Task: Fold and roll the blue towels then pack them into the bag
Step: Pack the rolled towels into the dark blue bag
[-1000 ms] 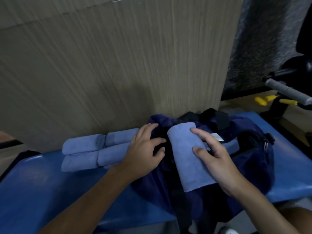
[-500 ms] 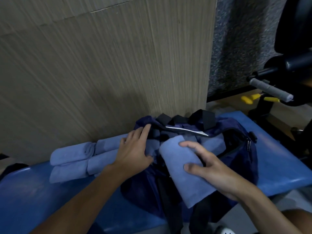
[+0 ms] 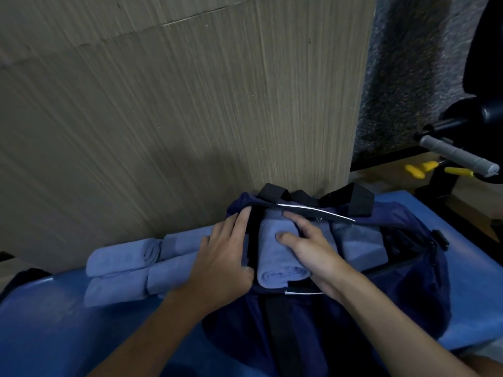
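The blue padded table (image 3: 54, 336) ran from eight o'clock across to three, and a dark navy fabric duffel bag (image 3: 408, 281) lay open on it from the middle out to four o'clock. The left hand (image 3: 220, 257) rested at the nine o'clock side of the bag's mouth, fingers straight and spread flat along the rim. Whether its thumb nipped the fabric could not be told. The right hand (image 3: 313, 251) gripped a light blue rolled cloth towel (image 3: 275, 257), thumb on top and fingers curled round its three o'clock side. That roll sat inside the bag's mouth, its end facing six. Just at three o'clock of it a second light blue rolled towel (image 3: 356, 243) lay in the bag. At nine o'clock of the left hand, four light blue towel rolls (image 3: 130, 268) lay on the table in two touching rows. The black webbing handles (image 3: 356, 202) stood at the bag's twelve o'clock edge. Behind rose a beige wood-grain wall panel (image 3: 190, 104), and at two o'clock a grey foam-gripped bar (image 3: 457, 156).
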